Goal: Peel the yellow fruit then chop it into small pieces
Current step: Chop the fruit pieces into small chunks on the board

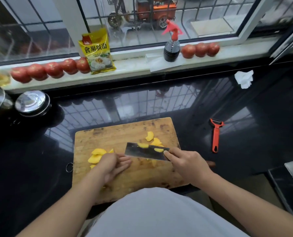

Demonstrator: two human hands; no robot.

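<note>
A wooden cutting board (118, 135) lies on the black counter in front of me. Peeled yellow fruit slices (96, 155) sit at its left, partly under my left hand (113, 165), whose fingers lie fairly straight and point right toward the blade. More yellow pieces (152, 138) lie at the board's upper right. My right hand (188, 164) grips a cleaver (142, 152) by its handle, forefinger laid along the blade's top edge. Two small fruit pieces stick to the blade's flat side. The cleaver's edge rests on the board beside my left fingertips.
An orange peeler (215, 134) lies on the counter right of the board. A pot lid (31, 103) sits at the left. The windowsill holds tomatoes (53, 69), a yellow packet (97, 52) and a dark spray bottle (172, 47). A crumpled tissue (244, 78) lies far right.
</note>
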